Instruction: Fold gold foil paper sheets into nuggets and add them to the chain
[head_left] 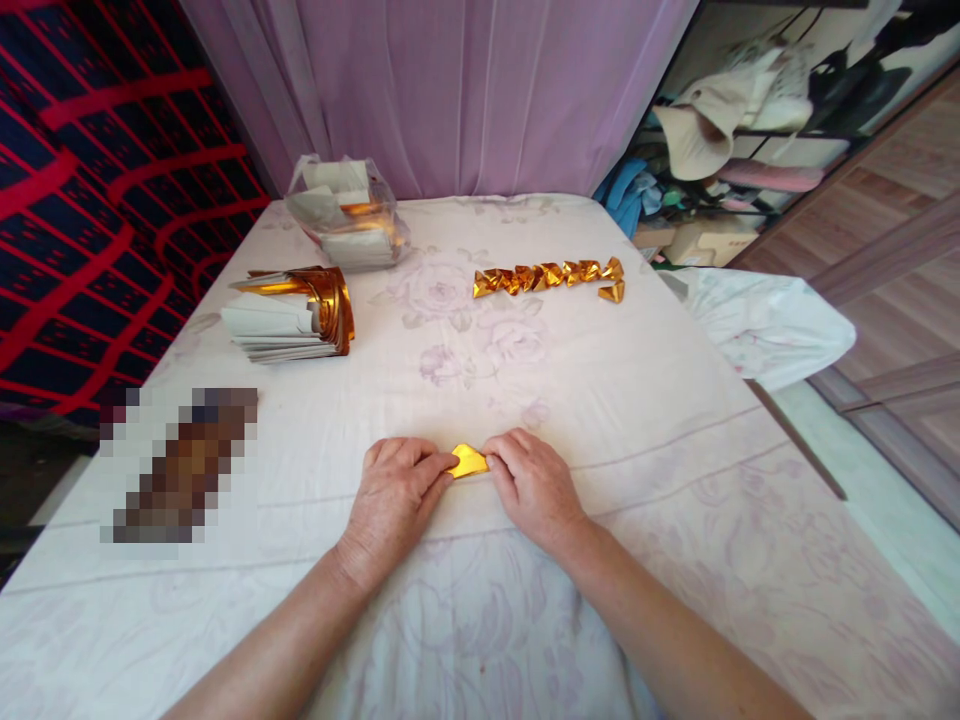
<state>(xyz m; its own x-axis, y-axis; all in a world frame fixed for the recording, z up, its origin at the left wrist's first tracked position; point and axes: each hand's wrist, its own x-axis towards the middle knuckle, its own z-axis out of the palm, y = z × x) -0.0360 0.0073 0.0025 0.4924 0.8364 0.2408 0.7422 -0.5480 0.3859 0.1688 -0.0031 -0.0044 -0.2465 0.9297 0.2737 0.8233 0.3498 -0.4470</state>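
Between my two hands, near the front of the cloth-covered bed or table, is a small folded piece of gold foil paper (469,460). My left hand (397,490) pinches its left end between thumb and fingers. At the right end, my right hand (536,485) grips it the same way. Farther back on the right, several folded gold foil pieces (551,276) lie in a row, with one piece (612,291) just in front of the row's right end. A stack of foil paper sheets (289,318), pale on one side and gold on the other, sits bent over at the back left.
A clear plastic bag (349,215) with more sheets stands behind the stack. A pixelated patch (184,465) covers something at the left. Purple curtain (480,100) hangs behind the pale floral cloth (450,370). A white bag (765,320) and cluttered shelves (720,180) are at the right.
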